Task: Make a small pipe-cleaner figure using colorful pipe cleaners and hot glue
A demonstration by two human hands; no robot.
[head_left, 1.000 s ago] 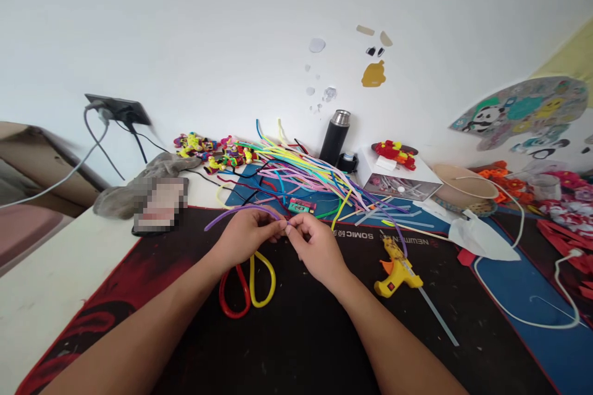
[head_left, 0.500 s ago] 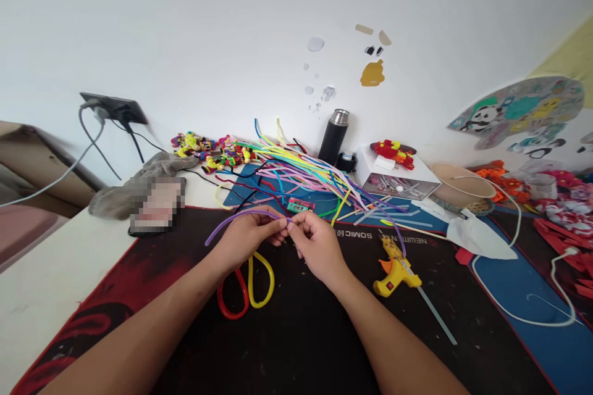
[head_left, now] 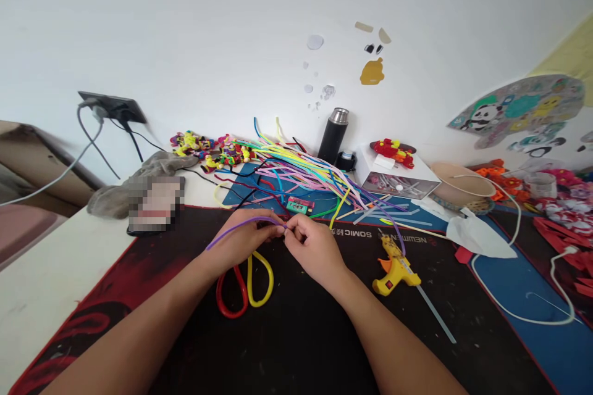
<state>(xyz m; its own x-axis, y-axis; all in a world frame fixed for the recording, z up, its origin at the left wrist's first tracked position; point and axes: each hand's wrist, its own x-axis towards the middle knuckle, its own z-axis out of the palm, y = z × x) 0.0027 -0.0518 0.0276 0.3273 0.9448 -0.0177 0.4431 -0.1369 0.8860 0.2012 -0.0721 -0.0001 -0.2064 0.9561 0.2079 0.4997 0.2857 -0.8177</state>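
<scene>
A purple pipe cleaner (head_left: pixel 231 227) arches over the back of my left hand (head_left: pixel 243 239), its loose end reaching toward the wrist. The thumb and fingers of that hand are closed on its other end. My right hand (head_left: pixel 315 245) pinches the same end, and the two sets of fingertips meet above the black mat. What exactly sits between the fingertips is hidden. Just below my left hand lie the loops of a pair of scissors, one red handle (head_left: pixel 226 310) and one yellow handle (head_left: pixel 260 304); the rest is covered by the hand.
A yellow glue gun (head_left: pixel 397 268) with a clear stick lies to the right on the mat (head_left: pixel 296 345). Behind the hands are a heap of coloured pipe cleaners (head_left: pixel 315 176), a black flask (head_left: pixel 332 139) and a white drawer box (head_left: pixel 393 182). A phone (head_left: pixel 155 207) rests at left.
Both hands have drawn slightly closer at the fingertips. My left hand has rolled a little, and the purple pipe cleaner's loose end now lies closer to its wrist.
</scene>
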